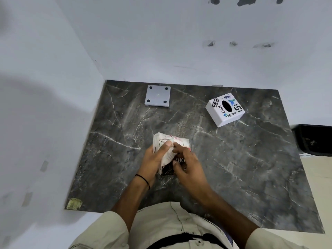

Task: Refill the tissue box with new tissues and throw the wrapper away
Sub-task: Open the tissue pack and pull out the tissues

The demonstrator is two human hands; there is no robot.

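Both hands are on the tissue pack (170,143), which sits on the dark marble counter (233,168) right in front of me. With my left hand (154,159) I clamp the pack's left side, thumb pressed across the printed top; my right hand (186,164) has its fingers pinched on the wrapper near the middle, where the white plastic meets a darker printed part. I judge the step in hand is opening the wrapper, and nothing has come out of it yet.

To do it well I want the left hand to hold the body of the pack steady without crushing the stack inside, while the right works at a seam or a loose fold of plastic and pulls away from the left thumb. Thin wrapper tends to stretch before it tears, so a short sharp pull at an edge should serve better than a slow one (and I would rather not shred the tissues underneath). One clean opening also keeps the wrapper in a single piece, which makes it easier to bin.

The white tissue box (225,109) with stickers and a dark oval slot stands well apart, far right on the counter, and its flat grey base plate (157,95) lies apart from it at the far edge, feet up. A black bin (312,139) sits just off the counter's right side.
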